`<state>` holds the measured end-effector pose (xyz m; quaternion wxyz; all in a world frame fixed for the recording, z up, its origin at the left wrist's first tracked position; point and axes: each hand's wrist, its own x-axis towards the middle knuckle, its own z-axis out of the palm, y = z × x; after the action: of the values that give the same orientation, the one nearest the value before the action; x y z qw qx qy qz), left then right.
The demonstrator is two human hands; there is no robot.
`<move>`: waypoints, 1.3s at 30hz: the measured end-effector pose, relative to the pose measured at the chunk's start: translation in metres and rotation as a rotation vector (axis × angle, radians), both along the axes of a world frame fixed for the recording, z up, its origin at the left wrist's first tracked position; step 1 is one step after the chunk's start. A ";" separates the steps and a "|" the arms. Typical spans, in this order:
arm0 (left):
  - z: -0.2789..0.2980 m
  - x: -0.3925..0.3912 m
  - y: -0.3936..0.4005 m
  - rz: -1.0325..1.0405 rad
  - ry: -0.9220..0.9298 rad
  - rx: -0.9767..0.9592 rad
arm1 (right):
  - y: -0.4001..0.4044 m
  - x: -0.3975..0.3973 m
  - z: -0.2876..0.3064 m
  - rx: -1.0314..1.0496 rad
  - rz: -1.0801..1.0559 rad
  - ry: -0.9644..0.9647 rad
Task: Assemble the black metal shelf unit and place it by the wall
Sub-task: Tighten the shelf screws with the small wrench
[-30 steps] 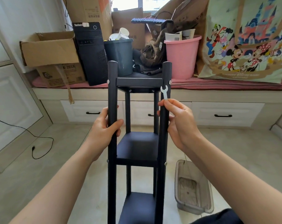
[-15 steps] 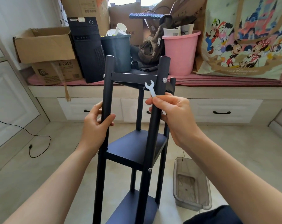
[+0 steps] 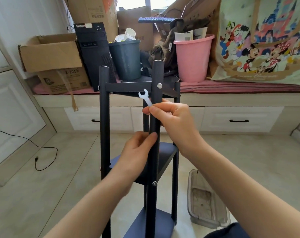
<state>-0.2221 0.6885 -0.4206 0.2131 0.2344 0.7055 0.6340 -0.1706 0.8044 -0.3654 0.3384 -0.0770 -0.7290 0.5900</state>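
A: Nearest?
B: Left hand [image 3: 139, 148] wrapped round front post of black shelf unit [image 3: 155, 127], standing on floor.

A: Higher up?
B: Right hand [image 3: 173, 117] pinching small white wrench [image 3: 145, 98] beside same post.

A: Behind?
B: Pink bucket [image 3: 194, 59] on bench.

One black metal shelf unit [image 3: 156, 117] with three shelves, one small white spanner [image 3: 145, 98] and two bare hands are seen. Two plastic bins are counted: one pink [image 3: 194, 60], one dark grey [image 3: 126, 60]. One clear plastic tray [image 3: 207, 200] is seen.
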 end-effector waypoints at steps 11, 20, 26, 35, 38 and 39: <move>-0.006 0.005 0.004 0.097 0.144 0.097 | 0.012 0.002 -0.004 0.001 -0.113 0.056; -0.007 -0.001 -0.009 0.106 0.194 0.152 | 0.022 0.004 -0.027 -0.001 -0.056 -0.151; -0.008 0.003 -0.010 0.060 0.203 0.162 | 0.022 -0.004 -0.024 0.125 0.000 -0.233; -0.007 -0.012 -0.024 0.052 0.213 0.093 | 0.012 -0.021 -0.006 0.158 -0.040 -0.246; -0.007 -0.015 -0.027 0.023 0.194 0.105 | 0.009 -0.021 -0.010 0.214 -0.053 -0.187; -0.007 -0.016 -0.027 0.014 0.186 0.107 | 0.009 -0.021 -0.012 0.211 -0.056 -0.174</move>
<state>-0.2379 0.6612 -0.4280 0.1292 0.2983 0.6892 0.6476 -0.1912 0.8138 -0.3778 0.2965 -0.1120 -0.8110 0.4918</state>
